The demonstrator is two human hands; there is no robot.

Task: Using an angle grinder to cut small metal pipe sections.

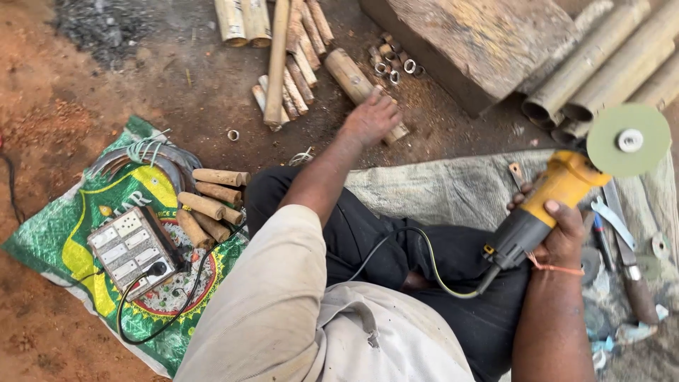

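My left hand (371, 117) reaches forward and rests on a short thick bamboo piece (351, 76) lying on the dirt ground. Whether the fingers are closed around it I cannot tell. My right hand (559, 230) grips a yellow and black angle grinder (544, 205) with a pale green disc (628, 140) pointing up and to the right. Its cable (424, 258) loops across my lap in dark trousers.
Short cut bamboo sticks (209, 205) and a switch board (131, 247) lie on a green printed sack (53, 233) at left. More bamboo sticks (293, 60), small bamboo rings (392, 64), a wooden block (481, 39) and long bamboo poles (601, 64) lie ahead. Hand tools (626, 244) lie at right.
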